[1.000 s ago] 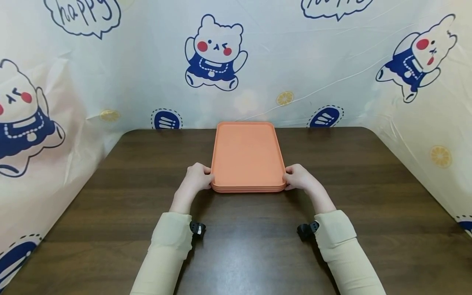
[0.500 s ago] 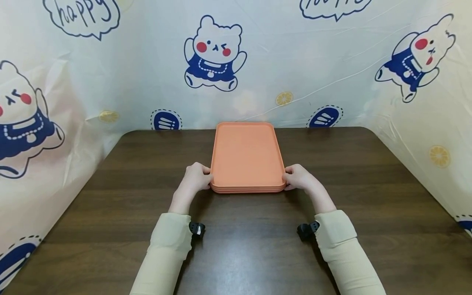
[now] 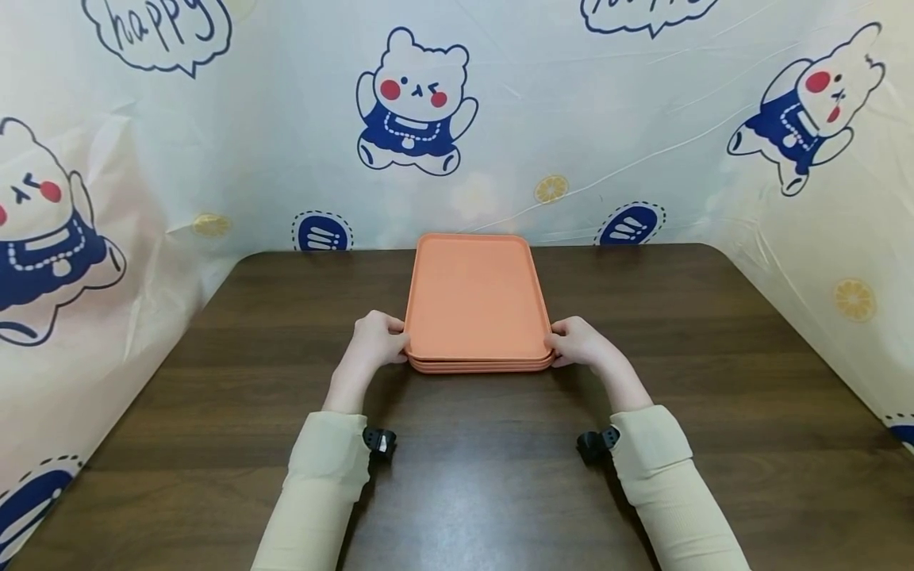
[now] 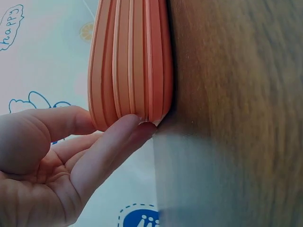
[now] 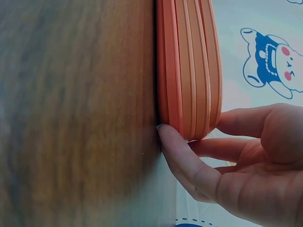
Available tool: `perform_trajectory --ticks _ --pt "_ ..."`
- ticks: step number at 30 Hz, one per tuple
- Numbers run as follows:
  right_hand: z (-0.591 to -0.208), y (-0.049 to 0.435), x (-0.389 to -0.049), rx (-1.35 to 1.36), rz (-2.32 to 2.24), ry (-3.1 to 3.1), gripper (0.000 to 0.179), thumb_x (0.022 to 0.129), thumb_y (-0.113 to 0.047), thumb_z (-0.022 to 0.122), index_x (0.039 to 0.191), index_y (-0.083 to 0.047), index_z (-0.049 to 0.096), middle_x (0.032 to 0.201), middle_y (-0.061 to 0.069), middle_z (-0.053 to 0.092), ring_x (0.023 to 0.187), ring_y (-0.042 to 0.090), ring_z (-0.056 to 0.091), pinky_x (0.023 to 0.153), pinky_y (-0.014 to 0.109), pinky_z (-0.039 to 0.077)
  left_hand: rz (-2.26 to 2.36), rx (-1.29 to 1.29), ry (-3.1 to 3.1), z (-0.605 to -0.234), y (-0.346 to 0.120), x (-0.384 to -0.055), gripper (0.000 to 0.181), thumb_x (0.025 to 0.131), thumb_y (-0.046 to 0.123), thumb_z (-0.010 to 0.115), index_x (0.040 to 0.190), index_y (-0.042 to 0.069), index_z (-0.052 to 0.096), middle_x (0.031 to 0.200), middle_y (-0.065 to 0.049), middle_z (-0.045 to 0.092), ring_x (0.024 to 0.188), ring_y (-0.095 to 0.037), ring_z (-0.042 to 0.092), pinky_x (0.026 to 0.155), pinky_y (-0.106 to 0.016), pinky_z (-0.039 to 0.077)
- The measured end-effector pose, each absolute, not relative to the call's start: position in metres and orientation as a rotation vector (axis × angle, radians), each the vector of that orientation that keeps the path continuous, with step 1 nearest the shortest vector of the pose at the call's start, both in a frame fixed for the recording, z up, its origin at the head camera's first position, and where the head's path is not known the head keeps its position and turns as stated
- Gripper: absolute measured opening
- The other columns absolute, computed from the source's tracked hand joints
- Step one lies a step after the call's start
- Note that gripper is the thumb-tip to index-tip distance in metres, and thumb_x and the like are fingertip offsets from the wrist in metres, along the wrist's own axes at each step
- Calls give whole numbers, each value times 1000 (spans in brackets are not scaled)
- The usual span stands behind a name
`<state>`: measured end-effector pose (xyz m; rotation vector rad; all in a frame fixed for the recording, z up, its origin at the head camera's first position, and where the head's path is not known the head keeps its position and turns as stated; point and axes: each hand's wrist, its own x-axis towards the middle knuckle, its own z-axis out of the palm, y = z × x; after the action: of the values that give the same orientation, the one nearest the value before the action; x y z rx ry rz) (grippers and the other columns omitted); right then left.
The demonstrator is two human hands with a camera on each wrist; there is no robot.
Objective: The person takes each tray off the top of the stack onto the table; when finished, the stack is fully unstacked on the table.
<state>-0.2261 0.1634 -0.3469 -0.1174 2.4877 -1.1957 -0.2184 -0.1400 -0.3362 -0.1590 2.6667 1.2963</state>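
Several orange rectangular trays lie stacked at the far middle of the table, the top tray [image 3: 477,297] showing its flat inside. My left hand [image 3: 373,341] pinches the near left corner, thumb on the upper rim and fingers against the side. Across from it, my right hand [image 3: 581,342] grips the near right corner in the same way. In the left wrist view, the stacked trays [image 4: 130,61] show a wider gap under the uppermost one. The right wrist view has fingertips along the lower edges of the stacked trays [image 5: 189,71], with the thumb at the top rim.
The dark wooden table [image 3: 471,460] stretches out in front of and beside the stack. A pale patterned sheet [image 3: 528,103] with bear drawings hangs behind and along both sides. Small black wrist cameras sit on both sleeves.
The top tray has risen slightly at its near left side and shifted a little left, parting from the trays below. My left hand has moved slightly up and left with it; my right hand barely moves.
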Motion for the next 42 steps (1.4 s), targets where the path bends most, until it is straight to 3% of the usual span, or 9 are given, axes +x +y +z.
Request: perform_trajectory --ticks 14,24,34,42 --pt "-345 164 -226 -94 -1217 2455 35 96 -13 43 119 11 54 89 14 58 78 16 61 81 36 56 1397 -226 2552 -336 -145 -222 37 83 -2 52 119 -9 58 112 -27 61 77 -20 69 67 -29 58" --pt "-348 164 -226 -113 -1292 2416 29 95 -4 33 101 13 55 86 13 54 77 15 58 79 37 56 1386 -273 2537 -332 -151 -220 38 82 -4 54 119 -7 60 116 -27 60 79 -18 66 71 -30 57" --pt "-346 165 -224 -139 -1216 2441 36 91 1 46 122 16 49 107 26 60 84 17 63 81 35 56 1421 -274 2488 -333 -160 -221 41 84 0 56 125 -8 56 121 -28 59 91 -27 69 74 -30 56" --pt "-346 164 -225 -142 -1231 2431 34 90 2 48 120 17 51 105 25 61 84 16 63 83 37 55 1489 -318 2444 -333 -162 -221 40 85 -1 55 125 -9 55 120 -29 57 78 -20 70 69 -27 56"
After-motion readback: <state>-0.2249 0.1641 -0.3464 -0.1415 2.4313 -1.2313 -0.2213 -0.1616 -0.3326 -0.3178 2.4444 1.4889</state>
